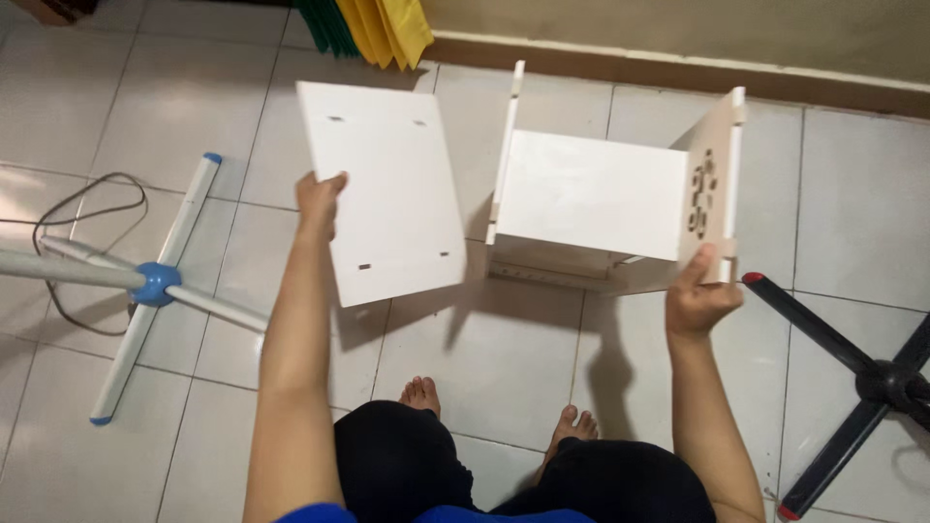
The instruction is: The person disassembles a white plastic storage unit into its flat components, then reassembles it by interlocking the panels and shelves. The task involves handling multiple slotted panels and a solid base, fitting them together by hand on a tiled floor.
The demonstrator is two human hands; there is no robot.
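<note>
Hands work apart over the tiled floor [542,368]. The left hand [320,201] is clenched on the left edge of a loose white panel [387,189], held tilted above the tiles, with small slots near its top and bottom edges. The right hand [699,295] grasps the lower corner of the side board with cut-out holes on a half-built white shelf unit [591,194], which rests on the floor just beside the panel. The unit's open compartment holds nothing visible. A white-and-blue fan base [155,283] lies well to the left, a black cross-shaped stand [877,383] to the right, and folded yellow and green cloth [373,27] near the wall.
</note>
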